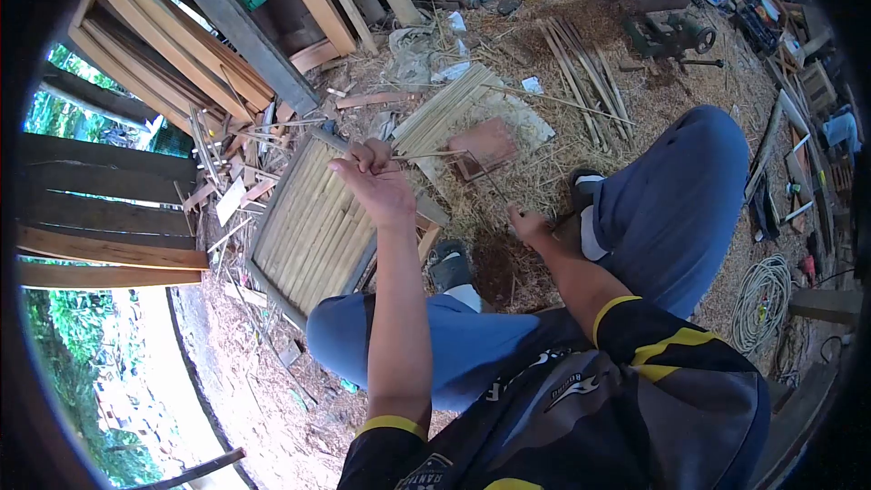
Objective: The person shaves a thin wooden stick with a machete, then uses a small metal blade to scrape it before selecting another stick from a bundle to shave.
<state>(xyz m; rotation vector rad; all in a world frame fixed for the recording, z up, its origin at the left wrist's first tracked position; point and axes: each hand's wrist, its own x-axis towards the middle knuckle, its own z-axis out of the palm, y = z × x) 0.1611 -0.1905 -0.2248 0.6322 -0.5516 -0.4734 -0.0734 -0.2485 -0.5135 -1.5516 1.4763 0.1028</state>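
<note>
Head view, left hand (381,186) grip clenched on one bamboo strip (431,155), right hand (529,225) grip unclear.

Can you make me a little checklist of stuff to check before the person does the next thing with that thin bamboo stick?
1. Left hand gripping the thin bamboo strip: ok, fingers closed on its end.
2. Right hand holding a tool against the strip: cannot tell, too small to see.
3. Strip free of the bundle of bamboo strips behind it: ok, it sits apart, above them.
4. Feet steady: ok, both shoes rest on the shavings-covered ground.
5. Woven bamboo panel clear of the hands: ok, it lies beside the left knee.
</note>
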